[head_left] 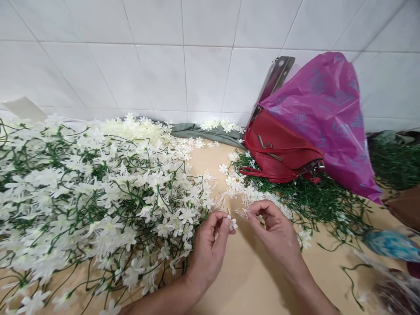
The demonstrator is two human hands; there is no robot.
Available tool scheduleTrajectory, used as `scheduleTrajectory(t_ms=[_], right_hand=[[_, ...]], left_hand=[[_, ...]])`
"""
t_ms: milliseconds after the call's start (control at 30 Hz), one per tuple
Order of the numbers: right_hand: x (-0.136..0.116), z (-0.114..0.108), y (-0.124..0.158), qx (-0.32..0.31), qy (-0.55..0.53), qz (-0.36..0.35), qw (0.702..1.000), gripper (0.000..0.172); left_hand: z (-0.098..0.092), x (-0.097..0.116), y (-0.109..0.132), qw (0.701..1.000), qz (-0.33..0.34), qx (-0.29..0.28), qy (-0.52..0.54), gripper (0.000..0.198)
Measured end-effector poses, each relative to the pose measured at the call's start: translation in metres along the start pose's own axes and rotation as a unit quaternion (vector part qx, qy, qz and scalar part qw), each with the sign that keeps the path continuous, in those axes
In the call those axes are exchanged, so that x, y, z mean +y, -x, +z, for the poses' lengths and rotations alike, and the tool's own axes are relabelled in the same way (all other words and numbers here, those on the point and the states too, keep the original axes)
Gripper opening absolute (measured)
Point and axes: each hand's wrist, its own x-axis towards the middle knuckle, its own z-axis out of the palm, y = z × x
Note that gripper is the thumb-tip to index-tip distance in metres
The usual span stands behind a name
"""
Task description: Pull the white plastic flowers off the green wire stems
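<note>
Head view shows a small white flower (232,223) pinched between the thumb and fingertips of the left hand (210,245), just above the tan worktop (249,280), low in the middle of the frame. The right hand (277,234) is close beside it, fingers curled narrow around a thin white tuft (243,213). The tuft's end points toward the flower, and a slight gap shows between the two pieces. Both forearms come in from the bottom edge.

To the left of the hands, a large heap of white blossoms on green stems (98,192) covers most of the worktop and reaches almost to the left hand's knuckles. Loose white blossoms (236,186) lie scattered just beyond the fingertips. Behind the right hand is a mat of bare green stems (315,201), with a red bag (278,151) resting on it. A magenta plastic bag (328,113) leans over the red bag against the white tiled wall (197,57). A grey-green cloth (197,130) lies along the foot of the wall.
</note>
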Motion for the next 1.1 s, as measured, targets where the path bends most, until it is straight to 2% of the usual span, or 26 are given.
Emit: scheduleTrajectory(t_ms=[267,400,567,867,1100], right_hand=[[-0.014,0.007,0.008,-0.024,-0.037,0.000,0.999,0.010],[-0.018,0.012,0.013,-0.032,-0.029,-0.016,0.999,0.012],[-0.019,0.016,0.016,-0.049,-0.010,0.002,0.999,0.012],[-0.016,0.021,0.017,-0.028,0.026,0.033,0.999,0.013],[-0.014,0.027,0.019,0.008,0.006,0.040,0.999,0.015]], left_hand=[[0.002,-0.003,-0.002,0.999,-0.010,0.022,0.039,0.028],[0.003,-0.001,-0.004,0.999,0.005,0.026,0.048,0.026],[0.002,-0.001,-0.004,0.999,0.009,0.020,0.030,0.025],[0.001,-0.007,-0.003,1.000,0.026,-0.001,-0.009,0.022],[-0.001,-0.003,-0.001,0.997,0.050,-0.009,-0.055,0.019]])
